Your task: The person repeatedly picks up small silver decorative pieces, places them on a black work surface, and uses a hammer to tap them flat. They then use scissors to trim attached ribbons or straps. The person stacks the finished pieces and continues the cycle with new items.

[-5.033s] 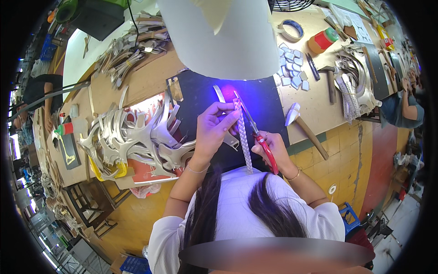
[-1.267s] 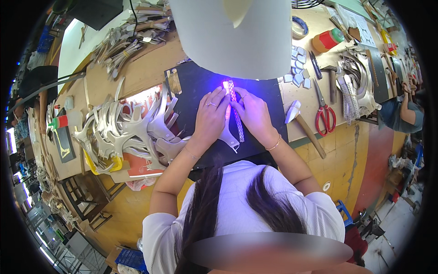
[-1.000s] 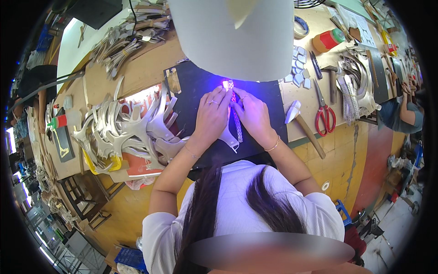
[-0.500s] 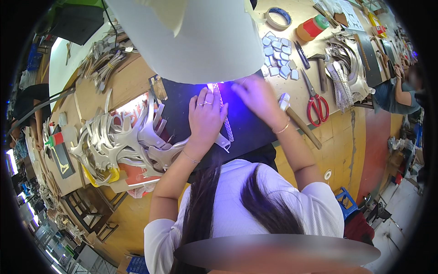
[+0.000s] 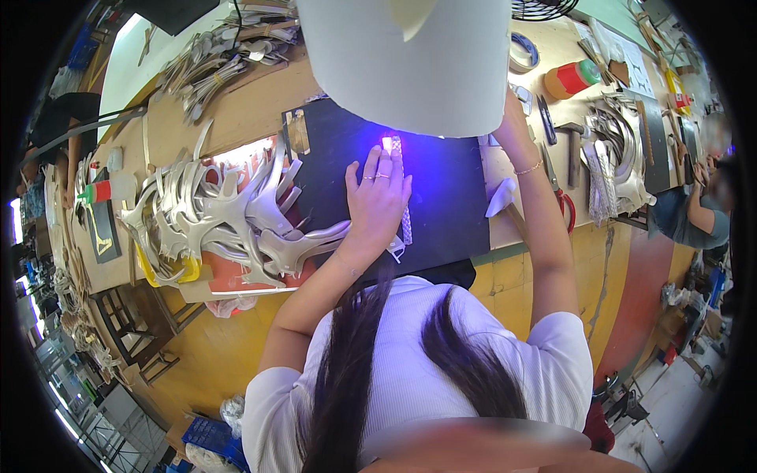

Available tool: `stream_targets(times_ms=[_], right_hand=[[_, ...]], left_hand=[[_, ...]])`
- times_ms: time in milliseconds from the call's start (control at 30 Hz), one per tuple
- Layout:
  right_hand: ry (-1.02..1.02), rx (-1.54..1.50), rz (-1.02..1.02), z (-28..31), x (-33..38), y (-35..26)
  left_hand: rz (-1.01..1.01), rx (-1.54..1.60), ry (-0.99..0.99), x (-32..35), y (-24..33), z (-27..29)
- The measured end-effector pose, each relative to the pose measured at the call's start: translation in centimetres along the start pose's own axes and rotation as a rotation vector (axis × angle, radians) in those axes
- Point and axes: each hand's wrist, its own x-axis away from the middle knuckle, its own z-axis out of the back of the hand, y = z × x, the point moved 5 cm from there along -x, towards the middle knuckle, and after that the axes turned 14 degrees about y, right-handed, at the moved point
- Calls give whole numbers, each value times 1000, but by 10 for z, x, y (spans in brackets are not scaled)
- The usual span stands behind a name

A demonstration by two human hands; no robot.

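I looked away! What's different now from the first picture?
The right hand let go of the red-handled scissors, now on the table, and reached rightward, partly hidden by the white shade. The braided strip came down onto the black mat, partly under the left hand. The silver pile at left stayed put.

Near me I see yellow floor [image 5: 229, 347], with a red strip [image 5: 635, 299] to the right, dark wooden furniture [image 5: 130, 319] left, violet light [image 5: 434, 169] farther off

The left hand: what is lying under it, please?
Under the left hand run a braided strip, visible beyond and beside it, and a silvery strap piece, its lower end visible near the wrist. The black mat lies beneath. Their parts covered by the hand cannot be seen.
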Motion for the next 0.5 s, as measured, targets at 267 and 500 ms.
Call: stream_targets(times_ms=[267,500], right_hand=[[-72,-280,-216,24,1,-20],[-631,-872,-298,-19,7,-69]], left_hand=[[13,-4,13,-3,0,-2],[41,50,53,-1,-1,-2]])
